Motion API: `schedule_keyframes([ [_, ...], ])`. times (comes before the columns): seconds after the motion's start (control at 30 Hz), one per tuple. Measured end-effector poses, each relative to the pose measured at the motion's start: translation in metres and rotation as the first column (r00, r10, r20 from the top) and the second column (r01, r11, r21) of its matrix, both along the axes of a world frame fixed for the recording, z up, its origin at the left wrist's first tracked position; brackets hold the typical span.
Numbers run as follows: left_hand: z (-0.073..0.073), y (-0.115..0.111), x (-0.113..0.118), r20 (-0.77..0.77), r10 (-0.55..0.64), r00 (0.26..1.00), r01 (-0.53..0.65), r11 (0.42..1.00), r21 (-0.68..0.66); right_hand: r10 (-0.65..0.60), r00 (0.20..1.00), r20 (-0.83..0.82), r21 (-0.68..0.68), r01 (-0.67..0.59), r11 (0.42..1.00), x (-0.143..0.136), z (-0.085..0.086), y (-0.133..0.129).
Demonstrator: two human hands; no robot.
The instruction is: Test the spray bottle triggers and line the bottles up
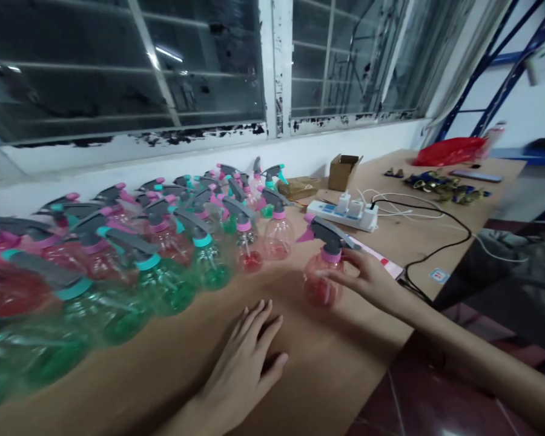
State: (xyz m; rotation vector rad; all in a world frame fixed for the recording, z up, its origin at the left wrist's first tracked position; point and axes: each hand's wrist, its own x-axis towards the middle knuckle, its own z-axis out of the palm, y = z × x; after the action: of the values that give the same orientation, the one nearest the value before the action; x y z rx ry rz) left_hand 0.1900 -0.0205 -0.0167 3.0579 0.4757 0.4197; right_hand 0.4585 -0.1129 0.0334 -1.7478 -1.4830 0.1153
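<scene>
Right hand (367, 274): fingers clamped on a round, translucent pink plastic spray bottle (320, 284) with grey trigger head and pink collar, thumb across the globe. Bottle upright, between 1 and 2 o'clock from the left hand (240, 366); contact with the brown counter (300, 369) unclear. Left hand palm down, fingers apart, holding nothing. Toward 10 o'clock from it: crowded green plastic spray bottles (212, 266) with turquoise collars, amid pink ones. White-and-blue plastic power strip (331, 212) at 1 o'clock from the held bottle.
</scene>
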Motion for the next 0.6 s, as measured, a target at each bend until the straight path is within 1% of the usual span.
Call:
schedule_keyframes([
  [0.03,0.0,0.002,0.008,0.0,-0.015,1.0,0.015,1.0,-0.01,-0.031,0.999,-0.008,0.015,0.031,0.999,0.011,-0.004,0.005],
  [0.1,-0.001,0.005,0.022,-0.007,-0.04,0.999,0.04,0.999,-0.03,-0.047,0.999,-0.021,0.026,0.048,0.999,0.029,-0.008,0.016],
  [0.2,0.001,0.011,0.038,-0.021,-0.064,0.998,0.063,0.996,-0.06,-0.052,0.999,-0.012,0.058,0.053,0.997,0.046,-0.009,0.037],
  [0.4,0.005,0.022,0.061,-0.02,-0.073,0.997,0.071,0.993,-0.091,-0.044,0.999,0.011,0.13,0.043,0.991,0.06,-0.003,0.079],
  [0.6,0.004,0.032,0.078,-0.05,-0.067,0.996,0.061,0.991,-0.122,-0.012,0.999,-0.03,0.148,0.016,0.989,0.069,-0.003,0.106],
])
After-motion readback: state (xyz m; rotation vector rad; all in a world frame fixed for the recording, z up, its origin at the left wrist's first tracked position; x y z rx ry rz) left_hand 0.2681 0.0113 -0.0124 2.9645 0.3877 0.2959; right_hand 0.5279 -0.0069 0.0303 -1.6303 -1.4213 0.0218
